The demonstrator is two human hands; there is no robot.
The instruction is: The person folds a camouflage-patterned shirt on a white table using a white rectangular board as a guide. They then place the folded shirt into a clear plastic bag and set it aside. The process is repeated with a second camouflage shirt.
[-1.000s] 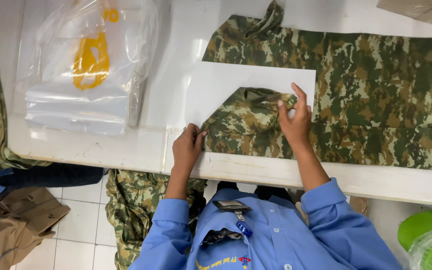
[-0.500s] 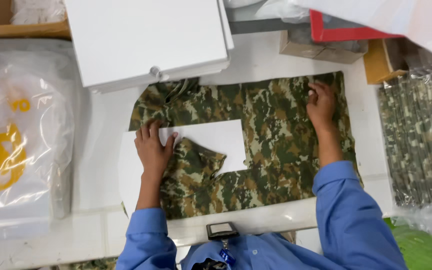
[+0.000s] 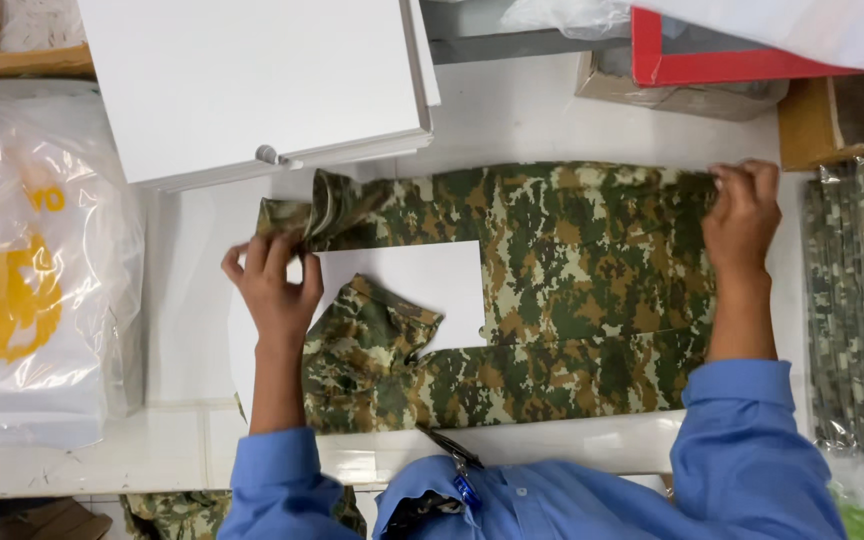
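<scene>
Since half a second ago, moved up and outward: left hand [image 3: 272, 285] off the folded sleeve onto the shirt's upper left corner, right hand [image 3: 742, 215] further out to the upper right corner. Spread flat across the white table [image 3: 552, 110], a camouflage shirt [image 3: 572, 280], stretched between both sets of fingers. Left fingers [image 3: 287, 250] closed around a bunched, rolled bit of cloth at the corner, thumb beside it. Right fingers [image 3: 737, 180] curled down and pinching the far edge of the cloth, knuckles up. Between the two hands, just right of the left fingers, a white sheet of card [image 3: 412, 285] lying on the shirt, partly covered by the folded sleeve [image 3: 367, 335] below the left fingers. Above the left fingers, close by, a stack of white boards [image 3: 252, 80] with a small clip at its lower edge. Well left of the left fingers, a pile of clear plastic bags [image 3: 32, 290] with a yellow print. Just right of the right fingers, a brown box edge [image 3: 812, 125], and below it a row of bagged camouflage garments [image 3: 857, 310]. Above the right fingers, a red-edged box [image 3: 722, 65]. Blue sleeves [image 3: 742, 440] on both forearms, near the bottom edge.
</scene>
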